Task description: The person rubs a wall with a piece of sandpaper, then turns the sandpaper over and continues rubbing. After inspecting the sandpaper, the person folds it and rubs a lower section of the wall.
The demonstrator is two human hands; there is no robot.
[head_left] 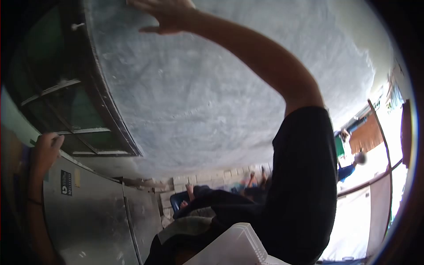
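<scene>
My right hand (165, 15) reaches up to the grey, smeared-looking wall (198, 88), with its fingers spread and partly cut off by the top edge. A black sleeve (304, 176) covers the upper part of that arm. At the far left, my left hand (47, 152) is raised with curled fingers, close to the lower corner of the dark-framed window (90, 106). A small green bit (33, 142) shows beside its knuckles; I cannot tell what the fingers hold. Below that hand stands a grey metal cabinet or refrigerator (97, 212) with a black label (66, 183).
A blue chair (176, 199) stands low by the wall, with people's limbs near it. A stitched white piece (236, 249) juts in at the bottom. On the right, a bright opening has a wooden frame (380, 128) and a person in green (340, 145) beyond.
</scene>
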